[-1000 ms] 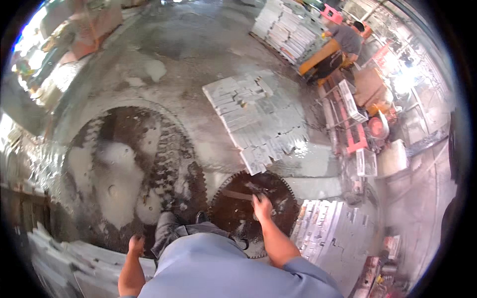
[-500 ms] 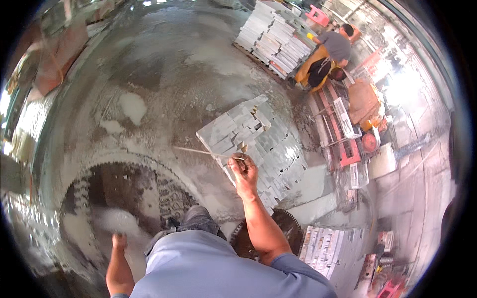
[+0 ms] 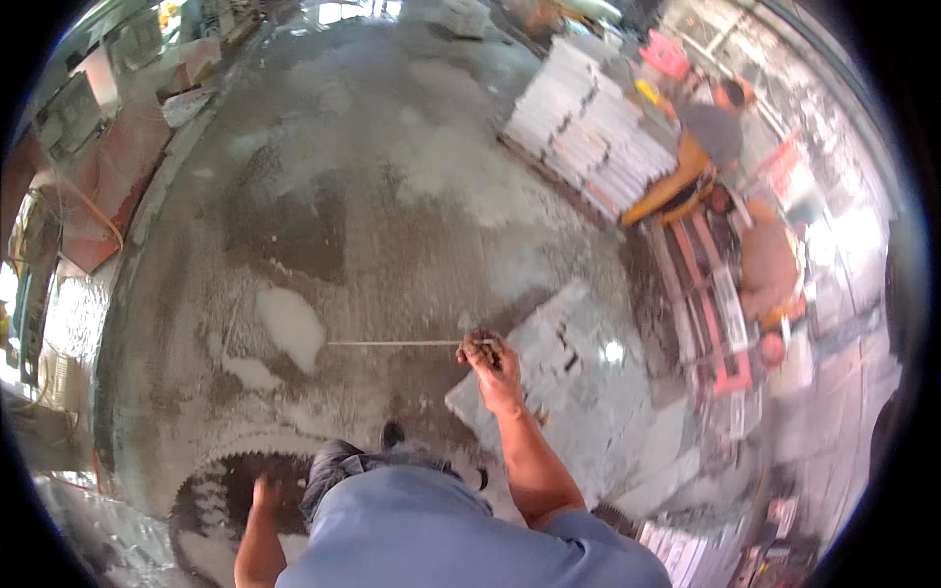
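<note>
My right hand (image 3: 490, 367) is closed round one end of a long, thin, pale rod (image 3: 392, 343), whose free end points left over the wet floor. Dark dirt covers its fingertips. Beneath and to the right of that hand lies a low stack of grey stone slabs (image 3: 608, 392). My left hand (image 3: 265, 493) hangs low at my left side, its fingers smeared by motion. Under it, a big toothed circular saw blade (image 3: 221, 487) lies on the floor, partly hidden by my arm and body.
A taller slab stack (image 3: 588, 127) stands on a pallet at the far right, with a bending co-worker (image 3: 711, 132) beside it. Nearby are a pink stool (image 3: 667, 54) and racks (image 3: 701, 284). Reddish metal panels (image 3: 118, 196) line the left. Wet patches mark the floor (image 3: 412, 225).
My body has moved forward, so the saw blade and low slab stack sit lower in view. The rod has swung from a slant to nearly level, still in my right hand.
</note>
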Motion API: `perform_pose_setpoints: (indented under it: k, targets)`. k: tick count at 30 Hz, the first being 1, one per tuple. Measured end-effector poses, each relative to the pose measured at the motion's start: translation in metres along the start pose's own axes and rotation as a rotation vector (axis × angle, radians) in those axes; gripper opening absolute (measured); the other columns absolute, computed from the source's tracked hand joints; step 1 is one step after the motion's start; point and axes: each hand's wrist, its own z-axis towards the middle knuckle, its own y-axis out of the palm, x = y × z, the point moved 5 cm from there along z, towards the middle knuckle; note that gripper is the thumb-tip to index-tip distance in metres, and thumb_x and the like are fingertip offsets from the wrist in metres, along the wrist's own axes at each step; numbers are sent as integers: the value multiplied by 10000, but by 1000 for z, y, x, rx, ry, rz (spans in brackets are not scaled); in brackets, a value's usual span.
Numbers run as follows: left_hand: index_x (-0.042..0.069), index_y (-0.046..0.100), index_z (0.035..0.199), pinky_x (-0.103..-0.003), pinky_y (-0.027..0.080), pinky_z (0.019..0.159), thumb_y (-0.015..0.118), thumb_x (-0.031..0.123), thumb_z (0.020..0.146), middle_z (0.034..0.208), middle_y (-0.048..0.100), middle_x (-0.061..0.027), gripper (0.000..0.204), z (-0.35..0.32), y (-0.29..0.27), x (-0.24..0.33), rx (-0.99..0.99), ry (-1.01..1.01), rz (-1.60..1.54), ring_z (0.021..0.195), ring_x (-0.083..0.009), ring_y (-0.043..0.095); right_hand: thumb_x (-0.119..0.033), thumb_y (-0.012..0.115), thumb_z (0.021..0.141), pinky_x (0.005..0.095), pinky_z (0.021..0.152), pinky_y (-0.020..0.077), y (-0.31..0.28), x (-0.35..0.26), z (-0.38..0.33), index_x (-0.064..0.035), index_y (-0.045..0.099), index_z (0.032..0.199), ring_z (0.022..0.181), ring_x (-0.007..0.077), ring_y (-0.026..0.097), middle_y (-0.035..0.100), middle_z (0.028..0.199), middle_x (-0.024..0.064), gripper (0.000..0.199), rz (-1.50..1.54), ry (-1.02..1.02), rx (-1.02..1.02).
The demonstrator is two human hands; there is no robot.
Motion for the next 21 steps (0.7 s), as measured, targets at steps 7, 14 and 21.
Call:
perform_pose_setpoints:
  k: [7,14,21]
  targets:
    - [-4,626,1167,-480,463,927,548,409,897,1195,609,-256,499,20,-23,53,-424,-685,-125,1132,-401,570,-108,656,917,325,766,498,29,13,262,-14,606,1059,851,189,606,633,945,70,177,95,-69,15]
    - [-7,650,1133,-452,456,955,552,402,888,1178,641,-219,486,369,-161,151,-130,-477,-115,1146,-374,579,-98,618,945,285,707,565,67,44,473,-49,628,1037,791,169,644,660,886,59,105,322,25,241]
    - [15,546,1285,-428,466,900,540,273,930,1186,632,-211,438,771,-435,587,59,150,-315,1063,-370,616,-195,608,967,281,676,517,54,90,690,-70,617,1059,795,155,609,648,894,47,156,426,59,415]
